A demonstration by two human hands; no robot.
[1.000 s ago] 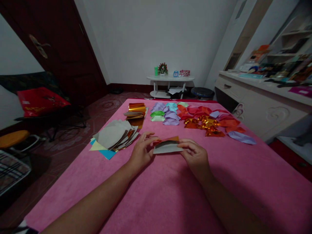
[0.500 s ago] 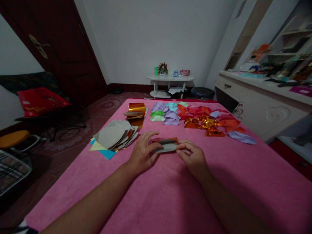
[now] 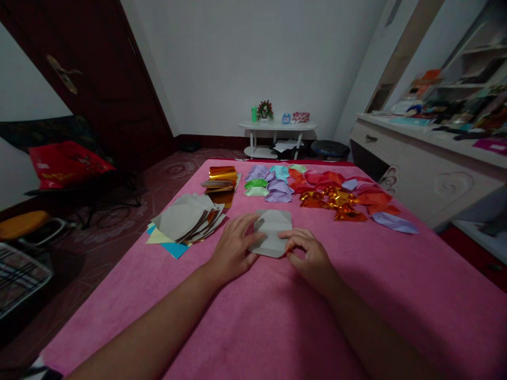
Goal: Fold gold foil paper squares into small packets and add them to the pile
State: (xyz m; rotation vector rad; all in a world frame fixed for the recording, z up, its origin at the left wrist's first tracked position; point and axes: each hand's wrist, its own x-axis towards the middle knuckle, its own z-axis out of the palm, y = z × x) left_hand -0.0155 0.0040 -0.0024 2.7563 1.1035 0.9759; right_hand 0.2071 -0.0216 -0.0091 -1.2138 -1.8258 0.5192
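Here, from the head view, the paper (image 3: 273, 228) lay grey side up on the pink cloth (image 3: 257, 316), between both hands. The left hand (image 3: 233, 249) gripped its left edge between thumb and fingers; the right hand (image 3: 311, 254) pinched its lower right corner. A stack (image 3: 186, 219) of sheets sat just left.

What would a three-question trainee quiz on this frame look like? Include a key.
1. True or false: the left hand and the right hand both touch the grey folded sheet.
2. Which lies nearer the left hand: A) the flat paper stack, B) the orange foil shapes?
3. Fill in: the table cover is ____.
Key: 1 true; 2 A; 3 pink.
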